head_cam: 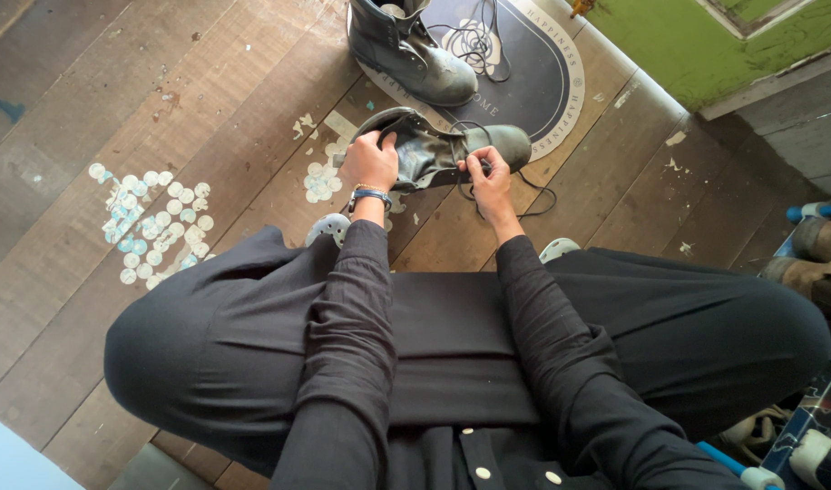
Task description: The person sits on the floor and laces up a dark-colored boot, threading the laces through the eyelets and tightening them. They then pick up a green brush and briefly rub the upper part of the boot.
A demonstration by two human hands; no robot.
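A worn black boot (434,150) lies on its side on the wooden floor in front of my knees. My left hand (370,161) grips the boot's ankle opening; a beaded bracelet and a dark band sit on that wrist. My right hand (488,177) pinches the black lace (533,201) at the boot's eyelets, with loose lace trailing to the right. A second black boot (406,50) stands upright further away on a dark oval doormat (542,82). My arms are in black sleeves and my legs in black trousers.
Round pale stickers (157,227) dot the floorboards at the left. A green wall (706,45) rises at the top right. More footwear (819,259) and blue-and-white objects (819,454) sit along the right edge. White clogs (329,227) peek out under my knees.
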